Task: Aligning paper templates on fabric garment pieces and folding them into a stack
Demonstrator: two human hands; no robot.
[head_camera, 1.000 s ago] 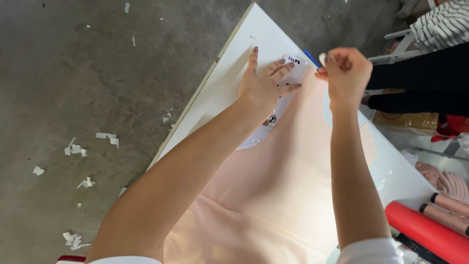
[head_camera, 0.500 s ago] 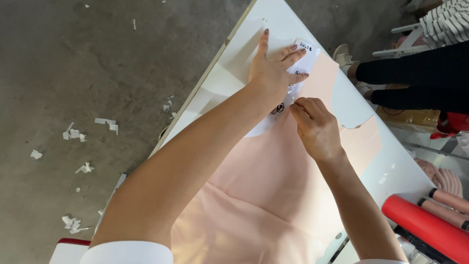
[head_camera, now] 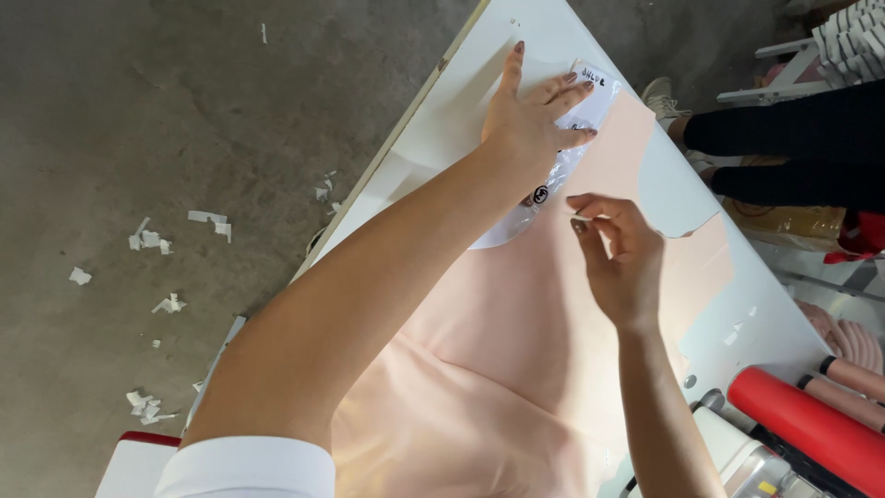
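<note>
A pale peach garment (head_camera: 516, 341) lies spread on a white table (head_camera: 442, 111). At its far end sits a clear plastic bag with a white label (head_camera: 590, 92). My left hand (head_camera: 530, 120) lies flat on that bag, fingers spread, pressing it down. My right hand (head_camera: 618, 254) hovers just above the peach cloth, nearer to me than the bag. Its thumb and forefinger are pinched together; whether anything is between them is too small to tell.
A red roll (head_camera: 811, 424) and pinkish rolls (head_camera: 853, 373) lie at the table's right corner. A seated person's dark-trousered legs (head_camera: 793, 152) are beyond the right edge. White paper scraps (head_camera: 152, 240) litter the grey concrete floor on the left.
My right hand came down from the bag's far corner to the cloth, then drew back slightly toward me. My left hand stayed pressed on the bag.
</note>
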